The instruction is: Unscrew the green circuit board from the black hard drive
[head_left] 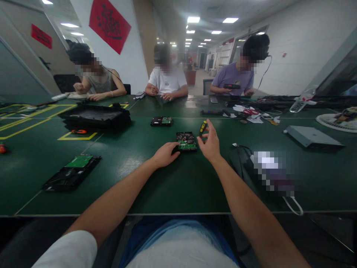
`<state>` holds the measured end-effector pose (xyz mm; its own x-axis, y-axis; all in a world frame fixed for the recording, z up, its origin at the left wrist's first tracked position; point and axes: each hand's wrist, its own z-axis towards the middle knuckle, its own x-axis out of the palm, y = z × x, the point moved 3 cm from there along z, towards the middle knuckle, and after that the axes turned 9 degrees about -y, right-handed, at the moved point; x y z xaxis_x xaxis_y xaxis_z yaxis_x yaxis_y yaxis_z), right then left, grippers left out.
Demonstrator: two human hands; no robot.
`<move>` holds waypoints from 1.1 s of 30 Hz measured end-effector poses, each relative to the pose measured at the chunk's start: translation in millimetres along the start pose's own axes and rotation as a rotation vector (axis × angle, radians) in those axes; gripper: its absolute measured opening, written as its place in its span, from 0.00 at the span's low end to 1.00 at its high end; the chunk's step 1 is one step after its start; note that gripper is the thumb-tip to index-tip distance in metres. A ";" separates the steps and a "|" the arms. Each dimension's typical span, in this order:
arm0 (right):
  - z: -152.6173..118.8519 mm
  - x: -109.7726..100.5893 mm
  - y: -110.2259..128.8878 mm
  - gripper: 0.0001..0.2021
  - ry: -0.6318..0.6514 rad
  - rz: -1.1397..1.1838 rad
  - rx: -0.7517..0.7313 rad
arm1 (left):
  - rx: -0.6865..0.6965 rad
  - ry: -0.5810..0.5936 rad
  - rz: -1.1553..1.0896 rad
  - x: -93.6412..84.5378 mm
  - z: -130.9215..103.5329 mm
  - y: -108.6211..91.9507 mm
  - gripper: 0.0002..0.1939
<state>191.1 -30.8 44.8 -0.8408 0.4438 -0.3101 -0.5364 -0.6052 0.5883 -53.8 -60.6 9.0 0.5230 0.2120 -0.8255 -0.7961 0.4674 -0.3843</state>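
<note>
A hard drive with a green circuit board (186, 142) lies on the green table in front of me. My left hand (166, 153) rests at its left edge, with fingers touching the board side. To the right of the drive, my right hand (209, 143) holds a yellow and black screwdriver (203, 127) between thumb and fingers, its handle tilted upward. The screwdriver's tip is too small to make out. Just beyond, a second drive (161, 121) lies flat on the table.
Black trays (95, 116) are stacked at the left, behind a black caddy with a green board (73, 172). A metal box (314, 137), a cable (240, 160) and a bottle (302, 101) are at the right. Three people sit across the table (134, 193).
</note>
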 end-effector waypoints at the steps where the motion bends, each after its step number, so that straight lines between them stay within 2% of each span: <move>1: -0.2 0.3 0.1 0.44 0.006 0.007 0.005 | 0.002 0.001 0.001 0.3 0.1 0.1 0.27; 20: 0.8 -3.0 7.7 0.43 0.023 -0.024 -0.017 | 0.009 -0.006 -0.009 0.8 -0.2 1.1 0.27; 27: 1.0 -1.1 2.2 0.44 0.000 -0.003 0.002 | 0.009 0.000 0.004 3.5 -0.1 4.8 0.28; 33: 1.3 -4.9 5.8 0.45 -0.017 -0.033 -0.038 | 0.010 0.001 0.003 1.7 -0.6 3.6 0.28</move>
<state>192.2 -35.6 50.7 -0.8215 0.4745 -0.3161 -0.5663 -0.6144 0.5494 -56.0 -59.0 6.0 0.5202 0.2123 -0.8272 -0.7945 0.4756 -0.3776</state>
